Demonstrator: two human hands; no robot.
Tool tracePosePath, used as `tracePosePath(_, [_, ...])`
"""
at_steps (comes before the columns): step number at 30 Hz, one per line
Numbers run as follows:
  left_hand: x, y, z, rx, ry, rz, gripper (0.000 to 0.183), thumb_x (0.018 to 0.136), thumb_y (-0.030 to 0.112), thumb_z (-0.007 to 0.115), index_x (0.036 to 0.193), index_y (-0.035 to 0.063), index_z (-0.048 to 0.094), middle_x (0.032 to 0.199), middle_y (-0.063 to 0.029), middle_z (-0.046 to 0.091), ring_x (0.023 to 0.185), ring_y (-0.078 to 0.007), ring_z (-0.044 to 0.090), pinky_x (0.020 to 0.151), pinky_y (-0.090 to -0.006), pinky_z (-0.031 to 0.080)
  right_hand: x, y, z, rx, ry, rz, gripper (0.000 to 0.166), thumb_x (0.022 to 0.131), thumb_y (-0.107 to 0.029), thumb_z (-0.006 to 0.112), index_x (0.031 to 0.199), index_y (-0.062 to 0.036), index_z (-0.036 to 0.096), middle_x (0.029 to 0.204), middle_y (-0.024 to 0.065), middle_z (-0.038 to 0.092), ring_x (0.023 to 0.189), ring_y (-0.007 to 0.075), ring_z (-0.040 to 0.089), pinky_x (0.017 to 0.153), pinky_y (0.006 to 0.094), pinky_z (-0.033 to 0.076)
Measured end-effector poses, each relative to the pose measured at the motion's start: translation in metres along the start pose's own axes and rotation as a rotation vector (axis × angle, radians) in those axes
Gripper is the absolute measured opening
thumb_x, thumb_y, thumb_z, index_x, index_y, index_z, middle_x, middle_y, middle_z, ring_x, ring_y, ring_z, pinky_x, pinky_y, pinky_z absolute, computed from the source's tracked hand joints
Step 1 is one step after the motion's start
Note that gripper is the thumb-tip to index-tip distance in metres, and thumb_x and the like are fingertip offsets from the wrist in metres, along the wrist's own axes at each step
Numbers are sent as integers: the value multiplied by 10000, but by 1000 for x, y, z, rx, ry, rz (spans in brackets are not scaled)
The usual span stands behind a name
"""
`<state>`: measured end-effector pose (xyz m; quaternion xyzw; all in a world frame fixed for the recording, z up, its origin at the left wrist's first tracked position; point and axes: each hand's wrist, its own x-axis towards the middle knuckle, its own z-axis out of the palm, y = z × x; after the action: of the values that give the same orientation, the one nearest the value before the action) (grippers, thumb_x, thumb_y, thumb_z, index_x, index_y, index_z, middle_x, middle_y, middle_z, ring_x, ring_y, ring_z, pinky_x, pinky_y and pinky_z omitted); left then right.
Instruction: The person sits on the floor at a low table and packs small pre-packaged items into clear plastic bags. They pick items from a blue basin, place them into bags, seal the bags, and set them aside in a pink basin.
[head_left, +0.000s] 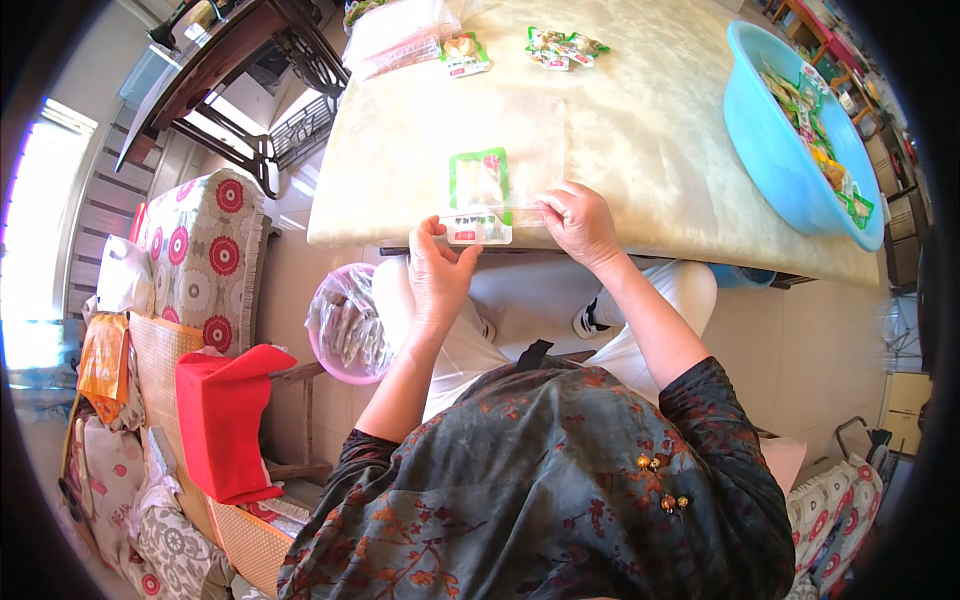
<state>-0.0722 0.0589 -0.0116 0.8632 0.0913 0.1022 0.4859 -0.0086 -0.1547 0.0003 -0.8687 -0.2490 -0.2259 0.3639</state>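
Note:
A clear plastic zip bag (525, 131) lies flat at the near edge of the cream tabletop, its mouth towards me. A green-edged food packet (480, 180) lies partly inside it, with the printed end sticking out of the mouth. My right hand (581, 221) pinches the bag's right corner by the mouth between thumb and fingers. At the left of the packet, my left hand (441, 262) has thumb and forefinger apart, near the packet's lower left edge; whether it touches the bag's corner is hard to tell.
A stack of clear bags (401, 34), a single packet (463, 54) and several more packets (564, 49) lie farther back. A blue basin (795, 150) of packets stands at the right. Below left, a pink basin (349, 330) holds filled bags.

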Motion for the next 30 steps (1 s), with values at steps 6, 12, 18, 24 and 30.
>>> tracePosePath(6, [15,15,-8,406,141,558,551,603,131,806,1103,88,580,1177,-161,492,1055,-327,513,870,-445,407,-1,0,1,-32,-3,-12,89,713,-99,690,734,-79,606,670,94,530,651,289,557,570,392,471])
tracePosePath(12, [49,36,-7,480,102,663,300,590,161,798,848,97,659,1065,-113,549,1131,-310,475,913,-458,356,-1,2,1,-43,-13,-55,93,709,-96,691,716,-86,598,665,87,525,641,281,555,564,383,471])
tracePosePath(18, [78,48,15,719,240,610,209,589,177,780,685,127,601,867,-15,557,975,-209,522,855,-447,348,1,-3,0,-33,3,-52,96,703,-76,690,706,-83,594,660,78,527,636,278,558,562,376,473])
tracePosePath(24, [75,48,29,608,96,755,156,669,145,695,784,136,589,827,-27,550,944,-231,526,940,-497,317,0,-1,1,-33,6,-51,89,696,-54,696,726,-76,614,654,83,527,631,283,558,555,381,470])
tracePosePath(30, [100,42,44,704,164,779,64,741,88,570,778,136,549,728,-54,551,809,-249,558,874,-482,349,0,-2,0,-38,21,-68,111,681,-28,713,730,-59,618,641,97,522,612,290,553,529,389,455])
